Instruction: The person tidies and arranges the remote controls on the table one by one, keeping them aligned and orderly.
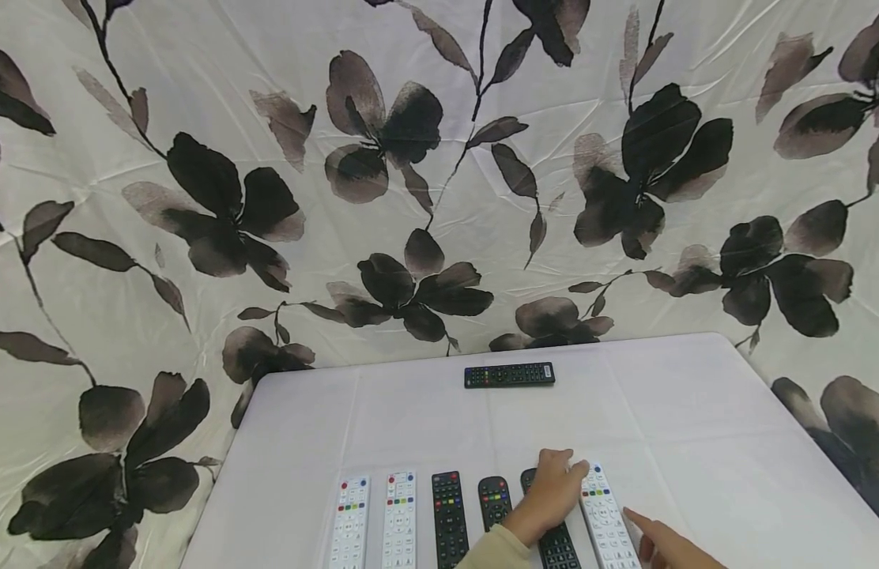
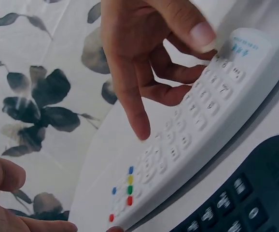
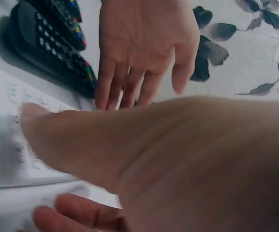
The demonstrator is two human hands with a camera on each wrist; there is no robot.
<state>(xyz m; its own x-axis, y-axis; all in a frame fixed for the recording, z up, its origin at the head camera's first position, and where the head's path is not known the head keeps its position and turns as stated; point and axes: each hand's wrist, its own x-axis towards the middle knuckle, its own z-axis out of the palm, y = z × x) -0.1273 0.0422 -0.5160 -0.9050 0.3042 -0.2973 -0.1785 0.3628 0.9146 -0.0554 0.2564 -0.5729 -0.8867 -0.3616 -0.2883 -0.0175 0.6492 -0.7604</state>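
Note:
A white remote control [image 1: 605, 514] with coloured buttons lies at the right end of a row on the table. At its far end is my left hand [image 1: 553, 490], reaching across the neighbouring black remote [image 1: 559, 547]; its fingers look straight in the right wrist view, tips low beyond the remotes. My right hand [image 1: 670, 545] is along the white remote's right side, index finger extended. In the left wrist view, the right thumb [image 2: 202, 36] hovers by the remote's near end, while the other fingers hang loosely bent beside its edge.
Farther left in the row lie two black remotes, one long [image 1: 450, 514] and one rounded [image 1: 495, 499], then two white remotes, one inner [image 1: 400, 518] and one outer [image 1: 350, 521]. Another black remote [image 1: 509, 375] lies crosswise near the back edge of the white-covered table [image 1: 411, 419]. A floral cloth [image 1: 439, 237] hangs behind.

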